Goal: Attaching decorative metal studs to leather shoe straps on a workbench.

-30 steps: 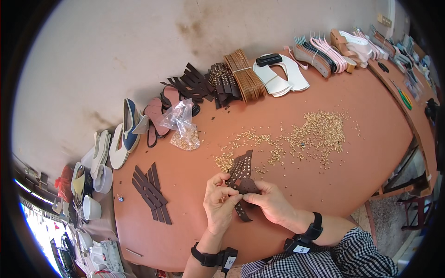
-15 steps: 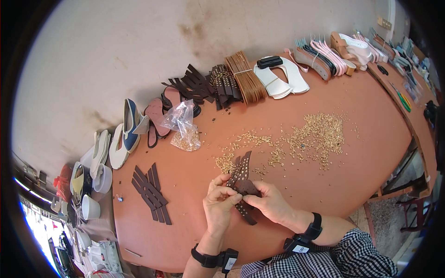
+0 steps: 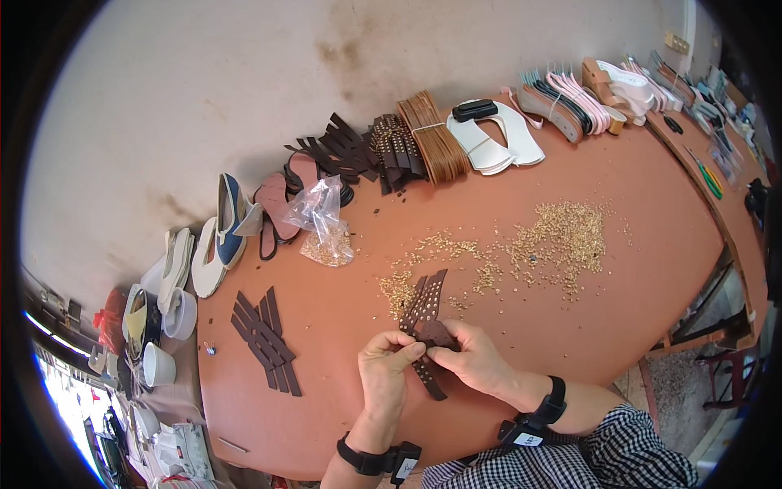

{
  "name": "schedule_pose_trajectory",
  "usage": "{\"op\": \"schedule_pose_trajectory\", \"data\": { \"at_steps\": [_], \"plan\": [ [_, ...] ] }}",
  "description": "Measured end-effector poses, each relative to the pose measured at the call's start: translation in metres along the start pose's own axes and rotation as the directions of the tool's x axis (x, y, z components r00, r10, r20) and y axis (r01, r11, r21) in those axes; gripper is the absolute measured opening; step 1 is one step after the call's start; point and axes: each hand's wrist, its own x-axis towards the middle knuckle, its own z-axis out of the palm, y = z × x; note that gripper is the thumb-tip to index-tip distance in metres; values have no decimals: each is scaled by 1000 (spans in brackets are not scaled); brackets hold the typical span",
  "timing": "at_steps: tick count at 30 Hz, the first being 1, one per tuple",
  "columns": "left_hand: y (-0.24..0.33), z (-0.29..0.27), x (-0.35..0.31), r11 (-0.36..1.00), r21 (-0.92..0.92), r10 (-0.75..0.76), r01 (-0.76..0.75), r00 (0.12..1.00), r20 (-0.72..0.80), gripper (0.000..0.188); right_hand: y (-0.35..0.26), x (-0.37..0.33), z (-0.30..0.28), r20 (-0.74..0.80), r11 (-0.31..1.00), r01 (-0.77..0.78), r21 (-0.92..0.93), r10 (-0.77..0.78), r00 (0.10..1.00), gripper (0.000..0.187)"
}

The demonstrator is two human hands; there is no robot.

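Observation:
Between my two hands is a dark brown studded shoe strap piece (image 3: 426, 303), its cut strips dotted with gold studs. My left hand (image 3: 386, 367) pinches its left edge with thumb and fingers. Closed on the folded part to the right is my right hand (image 3: 472, 357), thumb pointing toward the left thumb. One studded strip hangs below the hands. What lies between the fingertips is too small to make out. Just beyond the piece, small gold studs (image 3: 572, 238) are scattered over the brown tabletop (image 3: 326, 432). Plain dark brown strap pieces (image 3: 267, 346) lie to the left.
A clear plastic bag (image 3: 328, 244) of studs lies at mid-left. Along the wall stand blue and white shoes (image 3: 230, 220), pink insoles (image 3: 275, 204), studded straps (image 3: 395, 151), bundled brown cord (image 3: 433, 137), white cut-outs (image 3: 509, 155) and wedge soles (image 3: 554, 106). Green-handled pliers (image 3: 710, 179) lie far right.
The strap piece has shifted slightly lower and tilted a little. My left fingers have curled in closer to the thumb, while my right hand stays nearly in place.

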Motion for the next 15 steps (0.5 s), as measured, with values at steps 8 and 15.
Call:
{"op": "schedule_pose_trajectory", "data": {
  "at_steps": [8, 15],
  "plan": [
    [2, -4, 2, 999, -30, -14, 15, 1000, 27, 26, -8, -2, 1, -7, 993, 26, -113, -27, 1000, 19],
    [6, -3, 2, 998, -57, -34, 39, 995, 92, 32, -1, 0, -4, -7, 999, -35, 12, 35, 999, 16]
  ]
}}
